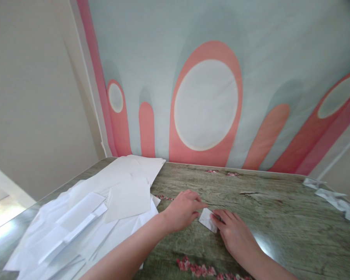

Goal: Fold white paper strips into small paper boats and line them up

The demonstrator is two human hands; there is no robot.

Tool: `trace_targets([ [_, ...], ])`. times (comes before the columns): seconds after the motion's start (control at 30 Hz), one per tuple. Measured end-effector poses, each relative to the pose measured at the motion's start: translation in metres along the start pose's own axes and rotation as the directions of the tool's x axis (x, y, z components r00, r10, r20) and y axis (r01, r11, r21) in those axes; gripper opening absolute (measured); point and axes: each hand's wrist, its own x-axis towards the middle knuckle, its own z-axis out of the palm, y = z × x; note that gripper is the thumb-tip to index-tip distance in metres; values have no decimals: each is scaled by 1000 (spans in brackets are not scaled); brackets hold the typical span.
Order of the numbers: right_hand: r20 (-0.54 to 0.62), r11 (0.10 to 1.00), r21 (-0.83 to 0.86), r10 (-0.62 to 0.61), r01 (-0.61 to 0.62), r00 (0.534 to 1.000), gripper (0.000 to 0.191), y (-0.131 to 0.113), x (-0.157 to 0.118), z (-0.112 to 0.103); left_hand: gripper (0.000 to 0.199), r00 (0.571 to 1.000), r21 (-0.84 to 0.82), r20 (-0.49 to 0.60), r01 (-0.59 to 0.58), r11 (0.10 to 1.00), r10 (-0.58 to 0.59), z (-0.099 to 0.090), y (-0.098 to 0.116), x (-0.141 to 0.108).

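A small folded white paper (208,220) lies on the wood-patterned table (268,202), between my two hands. My left hand (184,210) is at its upper left, fingers apart and index finger stretched toward the top edge, with nothing gripped. My right hand (231,229) rests on the paper's right edge, its thumb and fingers pressed down there. The undersides of the right fingertips are hidden.
A large loose pile of white sheets (128,198), some folded, covers the table's left side. Several folded white paper pieces (334,195) lie along the right edge. A patterned backdrop (151,128) stands behind the table.
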Motion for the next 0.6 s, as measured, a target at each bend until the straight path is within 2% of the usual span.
trace_targets([
  [0.07, 11, 1000, -3, 1, -1, 1000, 30, 0, 0, -1, 27, 999, 111, 23, -47, 993, 44, 3, 4, -4],
  [0.17, 17, 1000, -15, 4, -4, 1000, 30, 0, 0, -1, 32, 998, 187, 44, -51, 981, 43, 14, 10, -13],
  [0.33, 5, 998, -58, -15, 15, 1000, 29, -2, 0, 1, 34, 998, 128, -25, 56, 990, -53, 30, 15, -27],
  [0.6, 30, 986, -165, -20, 24, 999, 32, -10, 0, -5, 34, 999, 143, 8, 43, 989, -45, 37, 17, -31],
])
